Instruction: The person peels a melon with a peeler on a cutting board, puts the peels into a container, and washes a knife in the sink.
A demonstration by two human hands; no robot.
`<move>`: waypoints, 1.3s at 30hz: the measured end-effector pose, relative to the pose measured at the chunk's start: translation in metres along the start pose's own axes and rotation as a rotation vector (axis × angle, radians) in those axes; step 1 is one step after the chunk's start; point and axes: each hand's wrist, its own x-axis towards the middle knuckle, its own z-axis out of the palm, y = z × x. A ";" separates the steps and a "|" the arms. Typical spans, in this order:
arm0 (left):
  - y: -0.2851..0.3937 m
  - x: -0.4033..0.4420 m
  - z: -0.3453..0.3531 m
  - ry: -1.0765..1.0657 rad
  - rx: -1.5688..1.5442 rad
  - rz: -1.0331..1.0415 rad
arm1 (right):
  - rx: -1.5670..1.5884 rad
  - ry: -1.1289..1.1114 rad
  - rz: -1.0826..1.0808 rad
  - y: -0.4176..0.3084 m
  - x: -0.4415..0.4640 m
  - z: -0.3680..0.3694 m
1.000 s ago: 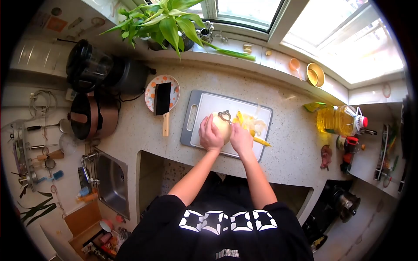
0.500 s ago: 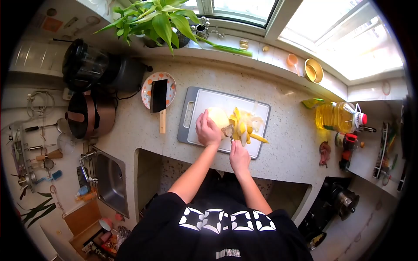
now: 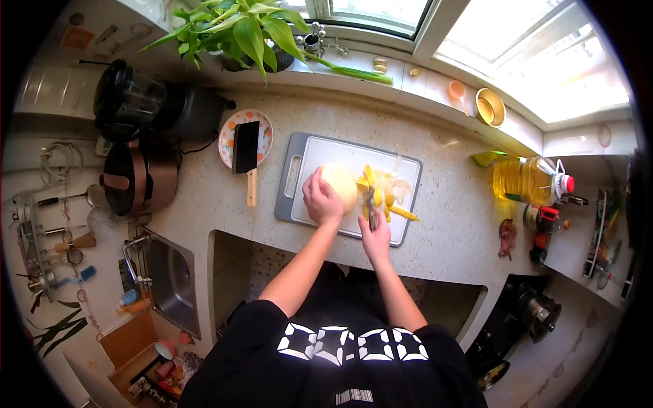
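Observation:
A pale yellow, peeled round fruit or vegetable (image 3: 341, 185) rests on the white cutting board (image 3: 325, 151) with grey ends. Around its left side my left hand (image 3: 322, 199) is wrapped, holding it. My right hand (image 3: 375, 234) grips a metal peeler (image 3: 372, 208) by its handle, just right of the round piece and apart from it. Yellow and whitish peels (image 3: 394, 187) lie heaped on the board's right part, partly behind the peeler. One long yellow strip (image 3: 403, 213) reaches the board's right edge.
Left of the board, a cleaver (image 3: 246, 147) lies across a patterned plate (image 3: 266, 127). A dark cooker (image 3: 139, 178) stands farther left, near the sink (image 3: 172, 275). An oil bottle (image 3: 527, 181) lies at the right. A leafy plant (image 3: 248, 34) is on the sill.
My right hand and the peeler have moved off the round piece, down and to the right, and the peeler has turned. My left hand stays on the piece. The view has shifted slightly.

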 end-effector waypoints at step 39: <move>-0.007 0.014 -0.017 -0.163 -0.081 0.153 | 0.336 -0.181 0.188 0.000 0.065 0.017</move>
